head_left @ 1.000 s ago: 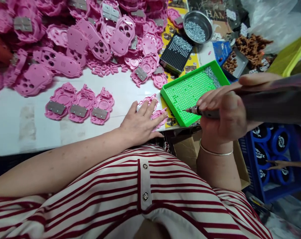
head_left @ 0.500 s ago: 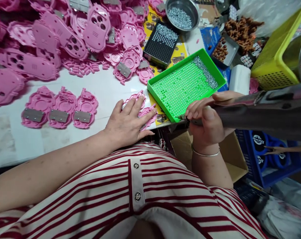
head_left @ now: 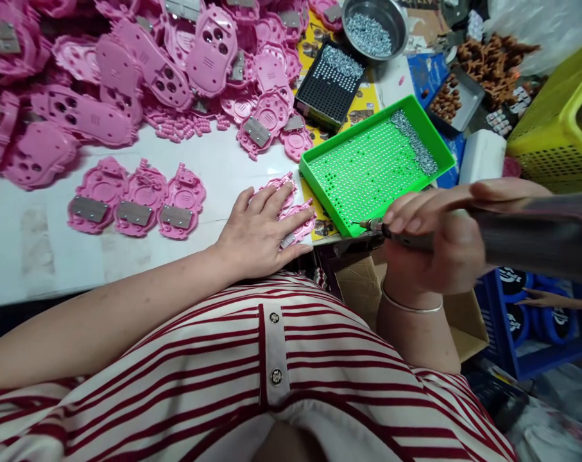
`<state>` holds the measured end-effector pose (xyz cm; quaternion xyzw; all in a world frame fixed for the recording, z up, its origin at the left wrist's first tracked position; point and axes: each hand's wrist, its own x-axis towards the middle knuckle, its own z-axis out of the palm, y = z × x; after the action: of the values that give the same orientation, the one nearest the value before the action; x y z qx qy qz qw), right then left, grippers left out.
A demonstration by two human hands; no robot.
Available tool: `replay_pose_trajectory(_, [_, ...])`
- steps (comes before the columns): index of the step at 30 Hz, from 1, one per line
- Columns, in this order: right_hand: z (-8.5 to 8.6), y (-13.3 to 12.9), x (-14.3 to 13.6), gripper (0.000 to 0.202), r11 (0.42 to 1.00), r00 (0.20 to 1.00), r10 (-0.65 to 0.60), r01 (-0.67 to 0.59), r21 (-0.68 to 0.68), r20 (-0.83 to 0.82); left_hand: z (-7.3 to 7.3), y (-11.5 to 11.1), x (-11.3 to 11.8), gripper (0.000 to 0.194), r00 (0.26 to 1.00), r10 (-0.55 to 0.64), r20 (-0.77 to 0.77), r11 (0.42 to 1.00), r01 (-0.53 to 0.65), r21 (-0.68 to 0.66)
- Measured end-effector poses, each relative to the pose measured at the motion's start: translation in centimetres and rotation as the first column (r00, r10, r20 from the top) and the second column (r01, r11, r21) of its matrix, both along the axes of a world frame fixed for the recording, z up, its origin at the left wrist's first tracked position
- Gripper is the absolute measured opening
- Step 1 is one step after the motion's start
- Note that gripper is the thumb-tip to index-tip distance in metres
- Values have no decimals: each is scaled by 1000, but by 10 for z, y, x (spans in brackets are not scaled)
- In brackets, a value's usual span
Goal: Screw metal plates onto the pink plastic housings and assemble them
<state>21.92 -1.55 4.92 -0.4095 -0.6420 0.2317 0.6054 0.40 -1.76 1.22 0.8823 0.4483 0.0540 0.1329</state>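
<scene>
My left hand (head_left: 259, 234) lies flat with fingers spread over pink plastic shells (head_left: 300, 221) at the table's front edge, partly hiding them. My right hand (head_left: 432, 234) is wrapped around a dark electric screwdriver (head_left: 536, 234), held roughly level. Its bit points left, at the near corner of a green perforated tray (head_left: 319, 192). Whether a screw sits on the bit is too small to tell. Loose screws (head_left: 416, 144) are heaped along the tray's far right end. Left of my left hand, three pink shells with metal plates (head_left: 136, 199) stand side by side in a row.
A large pile of pink shells (head_left: 117, 77) covers the back left. Behind the green tray are a black perforated tray (head_left: 319, 102) and a metal bowl (head_left: 396, 45) of screws. To the right are a yellow basket (head_left: 536, 147) and a blue crate (head_left: 507, 346), where another person's hand (head_left: 543, 298) shows.
The whole view has shifted, so the table's things appear farther right. My right hand has turned slightly, with the bit still at the green tray's near corner. My left hand stays on the shells.
</scene>
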Motion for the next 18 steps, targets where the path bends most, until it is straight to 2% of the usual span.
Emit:
replay_pose_trajectory(2, [15, -2, -13, 40, 991, 996, -15, 27, 130, -89, -1, 0, 0, 61, 1000, 6, 15, 1000, -6, -4])
replay_pose_trajectory(5, [27, -3, -29, 36, 987, 990, 23, 0, 162, -137, -1, 1, 0, 64, 1000, 5, 19, 1000, -5, -12])
replay_pose_trajectory(9, [30, 2, -37, 28, 979, 971, 87, -42, 200, -222, -1, 0, 0, 73, 999, 1, 48, 1000, -1, 10])
replay_pose_trajectory(13, [36, 3, -42, 19, 966, 920, 112, -12, 260, -375, -1, -1, -3, 74, 980, -4, 199, 995, -16, 101])
replay_pose_trajectory(15, [47, -2, -45, 17, 978, 898, 118, -32, 205, -423, 0, 0, -3, 67, 950, -17, 313, 988, -31, 150])
replay_pose_trajectory(18, [67, -13, -49, 15, 992, 885, 90, -122, -42, -456, 4, 1, 0, 52, 881, -49, 470, 982, -44, 185])
